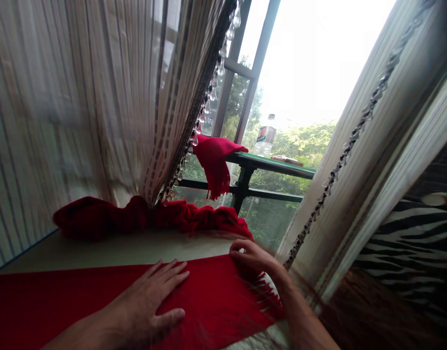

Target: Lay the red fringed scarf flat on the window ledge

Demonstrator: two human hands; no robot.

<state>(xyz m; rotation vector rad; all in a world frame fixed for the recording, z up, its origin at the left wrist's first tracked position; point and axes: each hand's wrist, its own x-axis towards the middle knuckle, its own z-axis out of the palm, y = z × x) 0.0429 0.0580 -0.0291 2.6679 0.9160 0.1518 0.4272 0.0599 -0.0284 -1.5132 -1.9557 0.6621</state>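
Observation:
A red fringed scarf (pixel 208 296) lies spread flat over a pale surface (pixel 128 250). My left hand (pixel 146 296) rests palm down on it, fingers stretched and thumb apart. At the scarf's far right corner, close to the fringe, my right hand (pixel 250 255) pinches the edge between thumb and fingers. Behind the scarf, a crumpled row of red cloth (pixel 102 218) runs along the back of the surface. The near part of the scarf runs out of view at the bottom and left.
A second red fringed scarf (pixel 218 158) hangs over the green-topped window rail (pixel 270 164). On that rail stand a plastic bottle (pixel 266 136) and a small flat object (pixel 287 160). Beaded sheer curtains (pixel 99 97) hang left and right. Zebra-striped fabric (pixel 409 248) is at the right.

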